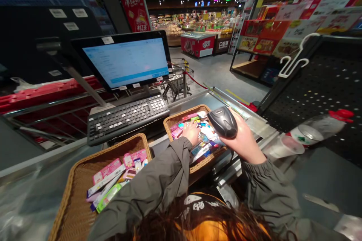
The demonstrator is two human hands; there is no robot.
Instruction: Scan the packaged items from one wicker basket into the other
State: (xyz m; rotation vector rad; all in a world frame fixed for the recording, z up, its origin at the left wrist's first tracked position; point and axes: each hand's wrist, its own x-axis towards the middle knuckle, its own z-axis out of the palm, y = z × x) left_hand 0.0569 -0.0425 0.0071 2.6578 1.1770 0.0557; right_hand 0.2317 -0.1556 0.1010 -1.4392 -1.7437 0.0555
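Observation:
My right hand is wrapped round a black barcode scanner, held above the right side of a small wicker basket. Inside that basket lie colourful small packets, some pink, some blue and white. My left hand reaches in among them, fingers spread and touching the packets; no item shows lifted in it. Left of my left sleeve sits a larger wicker basket, holding pink packs, long thin boxes and a green packet. My forearm hides part of its contents.
Behind the baskets stand a keyboard and a lit monitor. To the right are a plastic cup and a clear bottle with a red cap. A dark perforated panel with a white hanger rises on the right.

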